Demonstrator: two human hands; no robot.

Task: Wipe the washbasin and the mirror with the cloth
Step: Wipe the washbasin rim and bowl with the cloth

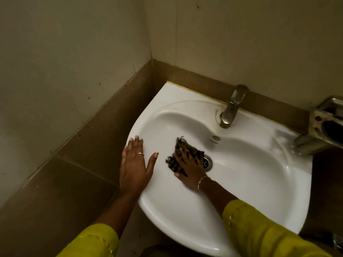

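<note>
A white washbasin [241, 182] is fixed to the wall in a corner. My right hand [189, 169] presses a dark, frayed cloth [182, 148] flat against the inside of the bowl, just left of the metal drain [207, 162]. My left hand [134, 164] rests flat with fingers spread on the basin's left rim and holds nothing. No mirror is in view.
A steel tap [233, 106] stands at the back of the basin above the overflow hole [215, 138]. A metal wall holder [323, 127] juts over the basin's right end. Brown tiled walls close in on the left and behind.
</note>
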